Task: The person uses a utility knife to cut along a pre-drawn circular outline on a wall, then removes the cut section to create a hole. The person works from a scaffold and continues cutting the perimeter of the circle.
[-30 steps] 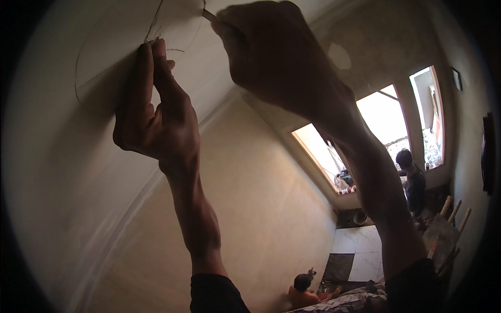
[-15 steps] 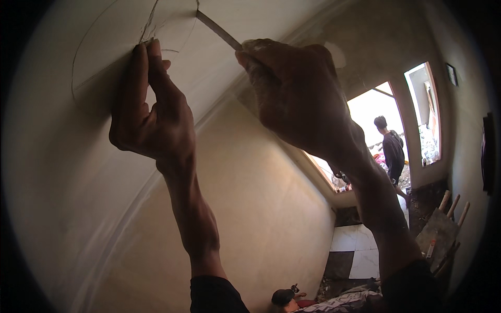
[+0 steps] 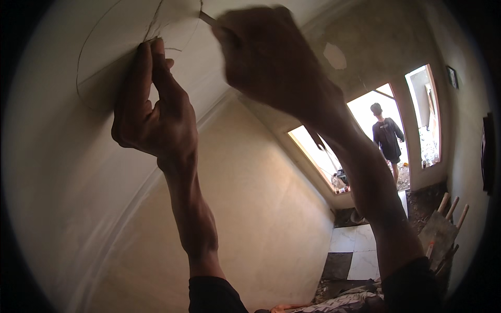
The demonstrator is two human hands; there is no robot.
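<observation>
Overhead is a pale ceiling board (image 3: 47,130) with a thin curved line (image 3: 79,65) marked on it and a rough dark cut (image 3: 153,21) running across it. My left hand (image 3: 164,120) is raised to the lower end of that cut, its fingertips pinched together there; what lies between them is hidden. To its right, my right hand (image 3: 266,62) is closed round a narrow flat metal blade (image 3: 207,18). The blade's tip meets the board at another dark line, and only a short length shows outside my fist. Its grip end is hidden inside the hand.
A plastered wall (image 3: 235,193) meets the ceiling below my hands. Beyond, a person in dark clothes (image 3: 389,138) stands at a bright doorway. Lower right, long wooden handles (image 3: 451,208) lean near pale floor tiles (image 3: 362,255). At the bottom lies patterned cloth (image 3: 344,302).
My right hand has moved up and left toward the ceiling, so less of the blade shows. My left hand stays at the cut. The person at the doorway has turned their back.
</observation>
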